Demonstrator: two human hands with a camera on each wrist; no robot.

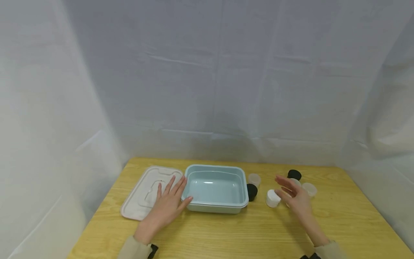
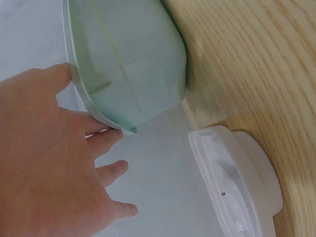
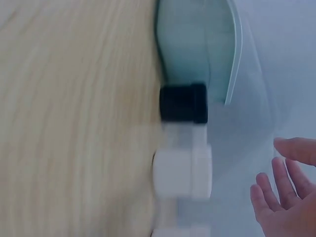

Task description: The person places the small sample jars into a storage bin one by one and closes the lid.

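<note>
Your left hand lies flat on the desk, its fingers straight and spread, holding nothing. The fingertips reach over the edge of the white lid, and the thumb touches the near left corner of the blue tub. The tub is a pale blue-green rectangle with rounded corners and a thin rim, and nothing is inside it. The lid is flat, whitish, with a raised panel in its middle; I can read no writing on it.

Your right hand hovers above the desk with fingers relaxed and slightly apart, gripping nothing. Just left of these fingers stands a white jar. Further left, touching the tub's right wall, is a black jar, and behind it a clear cup. Beyond the fingers sits a black cap, and to their right another clear cup. No labels are visible on these.
</note>
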